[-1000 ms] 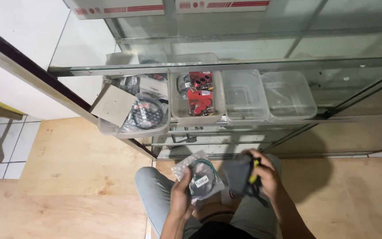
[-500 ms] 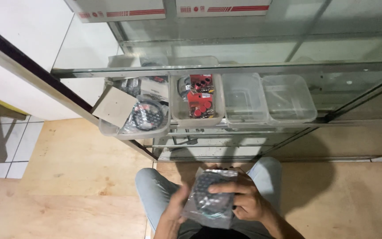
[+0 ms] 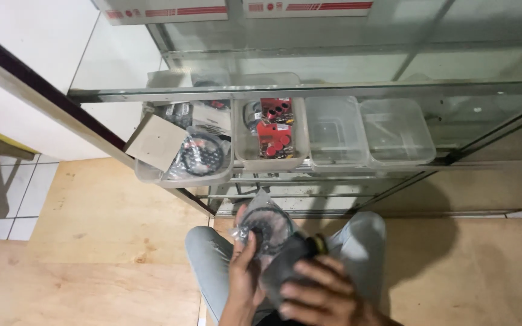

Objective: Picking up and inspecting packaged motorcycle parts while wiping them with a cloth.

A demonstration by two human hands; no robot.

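My left hand [image 3: 246, 273] grips a clear plastic bag with a black ring-shaped part [image 3: 265, 226] inside, held upright over my lap. My right hand [image 3: 321, 296] lies just right of it, closed over a dark grey bag [image 3: 285, 271] with a yellow-and-black item [image 3: 320, 244] at its top edge. Both bags touch each other between my hands. My knees in light jeans [image 3: 357, 241] show below them.
A glass display cabinet [image 3: 333, 90] stands ahead. On its shelf sit a plastic tub with bagged black parts and a cardboard piece [image 3: 158, 142], a tub with red parts [image 3: 273, 130] and two empty clear tubs [image 3: 367, 136]. Wooden floor boards [image 3: 92, 229] lie left.
My hands came together from apart: the dark bag in my right hand moved left against the clear bag. The clear bag then rose upright in my left hand.
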